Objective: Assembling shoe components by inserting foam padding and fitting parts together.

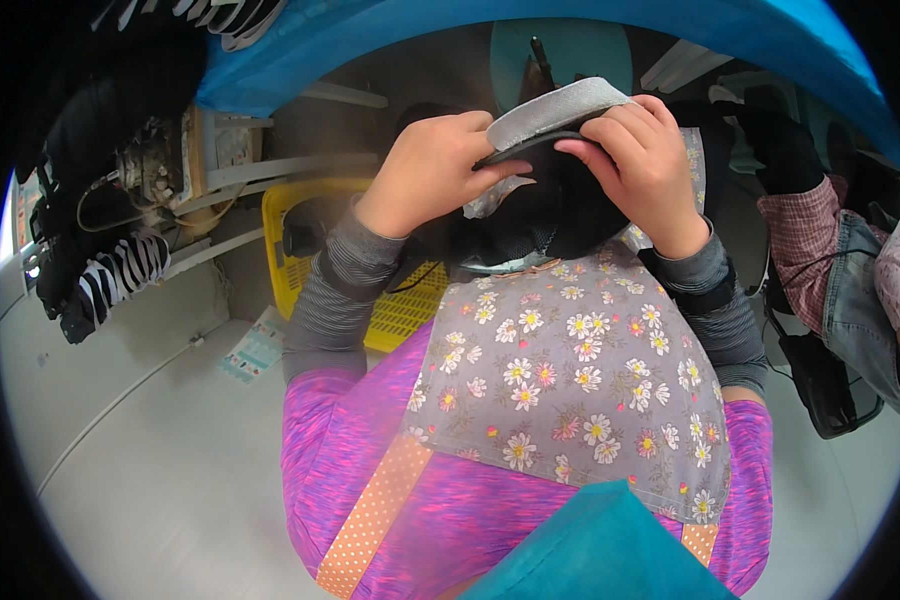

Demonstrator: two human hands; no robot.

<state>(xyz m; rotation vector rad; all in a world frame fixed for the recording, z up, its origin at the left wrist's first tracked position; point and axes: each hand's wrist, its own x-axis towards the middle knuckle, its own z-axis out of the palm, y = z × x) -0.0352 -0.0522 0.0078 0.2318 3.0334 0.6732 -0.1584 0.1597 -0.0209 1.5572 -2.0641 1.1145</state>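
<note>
We look down on a smooth, pale grey floor (pixel 170 490) | a pale wall (pixel 120 358) lines its left edge, where we see a white cable (pixel 196 341) run | white frame bars (pixel 280 168) rise above the floor's far left corner | a blue covering (pixel 300 45) spans the far side | bright strip (pixel 8 235) farther left, source unclear

Silvery band (pixel 555 114), grey apron (pixel 560 390) (flowered)

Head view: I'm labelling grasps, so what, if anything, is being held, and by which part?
A curved grey band, held near both ends: the left hand at its left, the right hand at its right.
</note>
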